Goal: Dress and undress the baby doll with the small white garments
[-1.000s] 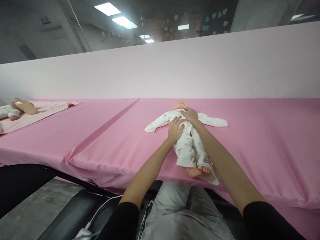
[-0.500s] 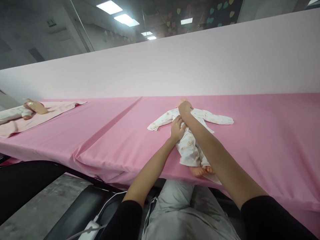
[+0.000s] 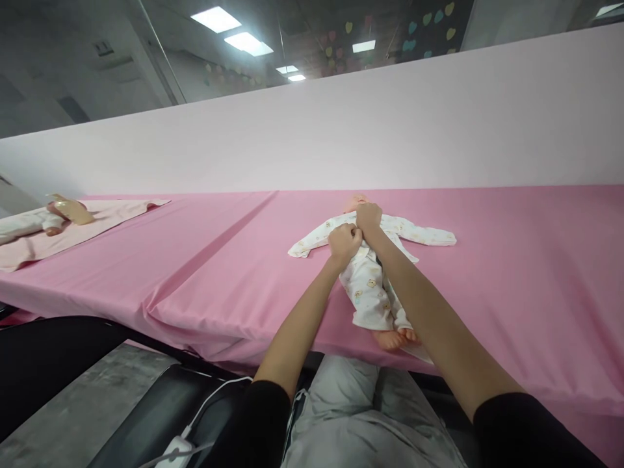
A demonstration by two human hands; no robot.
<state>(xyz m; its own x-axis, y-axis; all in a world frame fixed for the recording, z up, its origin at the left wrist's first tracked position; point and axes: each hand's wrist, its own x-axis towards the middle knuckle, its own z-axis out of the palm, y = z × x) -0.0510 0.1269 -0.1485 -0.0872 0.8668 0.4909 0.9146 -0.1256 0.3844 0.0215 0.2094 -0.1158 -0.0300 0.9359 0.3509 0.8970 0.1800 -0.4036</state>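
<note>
Head view: see doll [image 3: 364,265] on its back on pink-covered tabletop [image 3: 234,279], with head toward white wall [image 3: 312,143] and bare feet [image 3: 390,340] near the front edge. Dressed in white printed top [image 3: 336,224] with both sleeves spread wide, plus printed trousers [image 3: 369,296]. Left hand [image 3: 345,240] on the chest, with fingers curled closed. Right hand [image 3: 369,218] just beyond, up by the neck, also curled closed. Can't tell any cloth pinched inside; fingertips mostly hidden. Can't tell touching from just beside between the two hands. Right forearm [image 3: 429,305] across one trouser leg, partly hiding it. Far left, well apart: second doll [image 3: 24,226] beside tan object [image 3: 75,210], too small to identify, on pale pink cloth [image 3: 114,218]. Below: black seat [image 3: 141,416] with white plug [image 3: 178,448] and cable [image 3: 209,396].
</note>
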